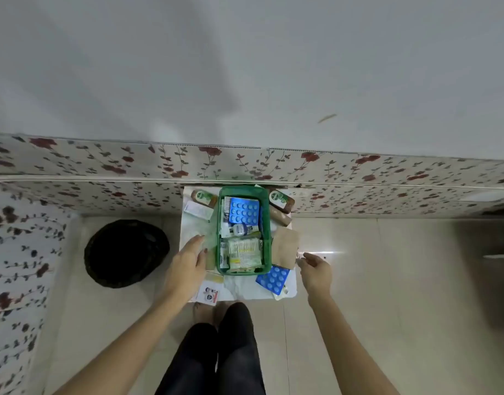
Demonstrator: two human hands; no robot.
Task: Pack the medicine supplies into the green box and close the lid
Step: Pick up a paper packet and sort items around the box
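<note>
The green box (218,223) stands open on a small white table (246,289), holding a blue blister pack (244,211), a small tube and cotton swabs (244,247). Its clear lid (200,228) leans at the left side. My left hand (188,266) rests flat beside the box's left wall, fingers apart, next to the lid. My right hand (315,269) hovers at the table's right edge, fingers loosely spread, holding nothing. Outside the box lie a second blue blister pack (273,279), a tan bandage pad (285,248), two brown bottles (281,201) (202,197) and small cards (209,293).
A black round basket (126,252) sits on the tiled floor to the left of the table. A flowered wall panel (102,166) runs behind. My legs in dark trousers (219,352) stand just before the table.
</note>
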